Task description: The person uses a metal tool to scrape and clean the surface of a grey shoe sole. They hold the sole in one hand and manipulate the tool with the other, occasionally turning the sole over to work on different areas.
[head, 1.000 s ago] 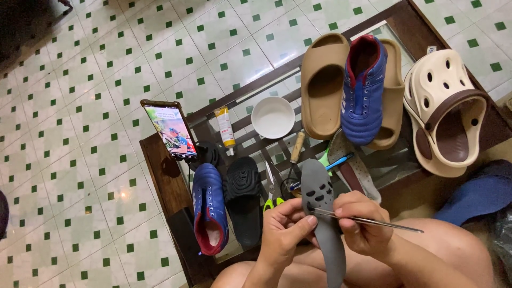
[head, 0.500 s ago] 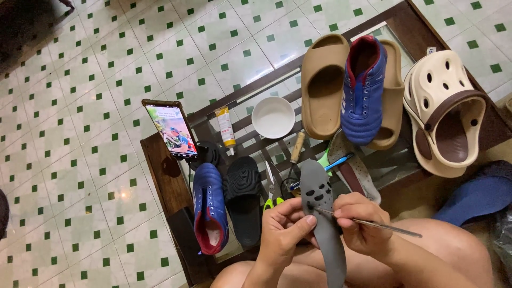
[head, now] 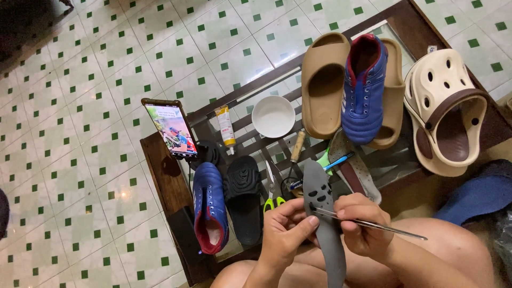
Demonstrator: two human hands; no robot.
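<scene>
— Grey strap (head: 322, 213) pinched at its edge by left hand (head: 285, 234), kept upright over the lap for steadiness?
— Yes; right hand (head: 360, 224) pressed around metal rod (head: 373, 225), tip touching strap beside that pinch.

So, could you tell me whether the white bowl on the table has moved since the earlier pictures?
No. The white bowl lies just right of the yellow tube and left of the tan slide sandal, as before.
</scene>
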